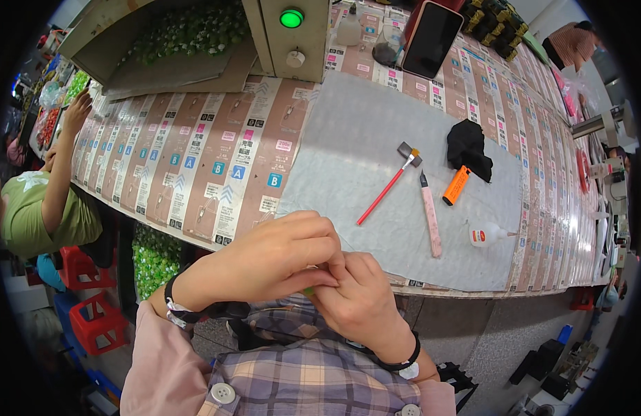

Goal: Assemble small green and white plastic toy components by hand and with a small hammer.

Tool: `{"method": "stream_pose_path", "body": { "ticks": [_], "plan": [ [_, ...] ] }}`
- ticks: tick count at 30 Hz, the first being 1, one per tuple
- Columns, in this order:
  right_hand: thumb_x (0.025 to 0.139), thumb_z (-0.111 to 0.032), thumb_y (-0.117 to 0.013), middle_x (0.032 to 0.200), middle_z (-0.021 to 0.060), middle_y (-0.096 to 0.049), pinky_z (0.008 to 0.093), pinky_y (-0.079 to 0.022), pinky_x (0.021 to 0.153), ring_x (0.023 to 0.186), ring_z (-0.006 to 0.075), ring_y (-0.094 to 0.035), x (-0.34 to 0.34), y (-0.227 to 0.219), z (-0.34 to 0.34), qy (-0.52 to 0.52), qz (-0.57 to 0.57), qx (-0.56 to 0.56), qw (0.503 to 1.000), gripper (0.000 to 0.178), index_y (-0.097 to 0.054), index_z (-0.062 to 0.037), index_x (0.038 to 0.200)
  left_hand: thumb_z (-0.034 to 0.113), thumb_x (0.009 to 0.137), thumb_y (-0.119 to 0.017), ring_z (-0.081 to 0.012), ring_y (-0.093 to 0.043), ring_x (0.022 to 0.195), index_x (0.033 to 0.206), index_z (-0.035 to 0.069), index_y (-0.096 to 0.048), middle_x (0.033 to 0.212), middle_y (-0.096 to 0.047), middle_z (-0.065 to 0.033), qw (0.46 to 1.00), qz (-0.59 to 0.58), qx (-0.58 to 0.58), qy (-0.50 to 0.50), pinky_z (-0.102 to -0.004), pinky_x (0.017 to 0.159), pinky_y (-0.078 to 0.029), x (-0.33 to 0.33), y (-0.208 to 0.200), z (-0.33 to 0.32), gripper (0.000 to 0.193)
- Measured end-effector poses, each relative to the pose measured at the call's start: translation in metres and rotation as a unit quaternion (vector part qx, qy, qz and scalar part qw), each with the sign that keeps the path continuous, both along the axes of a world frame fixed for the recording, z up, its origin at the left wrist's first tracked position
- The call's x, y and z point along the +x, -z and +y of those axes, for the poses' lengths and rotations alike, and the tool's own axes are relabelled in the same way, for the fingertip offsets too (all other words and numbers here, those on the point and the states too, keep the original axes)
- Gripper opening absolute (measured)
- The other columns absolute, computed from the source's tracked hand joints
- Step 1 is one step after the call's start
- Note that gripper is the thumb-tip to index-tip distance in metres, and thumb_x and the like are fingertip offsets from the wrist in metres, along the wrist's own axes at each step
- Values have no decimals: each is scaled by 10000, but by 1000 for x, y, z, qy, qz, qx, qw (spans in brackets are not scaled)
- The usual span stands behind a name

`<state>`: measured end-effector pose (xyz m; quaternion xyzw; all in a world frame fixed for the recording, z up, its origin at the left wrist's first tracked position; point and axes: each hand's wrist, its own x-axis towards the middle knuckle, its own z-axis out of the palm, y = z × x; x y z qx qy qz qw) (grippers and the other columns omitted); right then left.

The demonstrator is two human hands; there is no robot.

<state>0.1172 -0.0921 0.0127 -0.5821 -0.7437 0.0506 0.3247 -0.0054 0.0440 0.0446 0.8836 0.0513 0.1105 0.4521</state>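
Observation:
My left hand (282, 253) and my right hand (358, 298) meet at the table's front edge, fingers pinched together. Between the fingertips a small green piece (308, 291) peeks out; most of it is hidden, so its kind does not show. On the grey mat (334, 166) beyond my hands lie a red-handled brush (383, 194) and a pink-handled pointed tool (430, 218). An orange lighter-like object (456, 186) lies by a bunched black cloth (469, 149). Farther right, a small white bottle with a thin nozzle (483, 236) rests on its side.
A cream machine housing with a lit green button (291, 19) stands at the back, green and white pieces (195, 35) inside. Behind the mat are a phone (433, 40) and a clear bottle (349, 29). Someone in green (46, 208) sits at left, near red stools (98, 322).

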Motion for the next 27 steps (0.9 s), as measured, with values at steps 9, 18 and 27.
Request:
{"method": "stream_pose_path", "body": {
  "ticks": [9,18,27],
  "plan": [
    [697,-125,-564,852,77,-559,326,-428,750,852,221,-551,1,0,-1,-1,-6,11,1000,118,-599,-48,779,92,703,-728,-235,-552,793,814,73,-613,815,-573,-38,999,-12,-47,-16,-322,694,-435,0,1,-3,161],
    [708,-130,-564,847,81,-574,328,-423,756,875,227,-553,3,-3,-6,-18,1,-14,1000,158,-625,-37,820,98,705,-736,-207,-552,767,853,76,-670,791,-571,-25,998,-22,-58,-7,-311,684,-435,0,1,-3,164],
    [713,-139,-553,814,79,-552,319,-412,733,814,218,-538,0,-3,-7,-60,-43,-21,997,176,-619,-27,832,100,716,-727,-214,-553,752,806,70,-647,767,-566,-34,993,31,-115,18,-317,682,-428,-3,-2,1,124]
  ]
}}
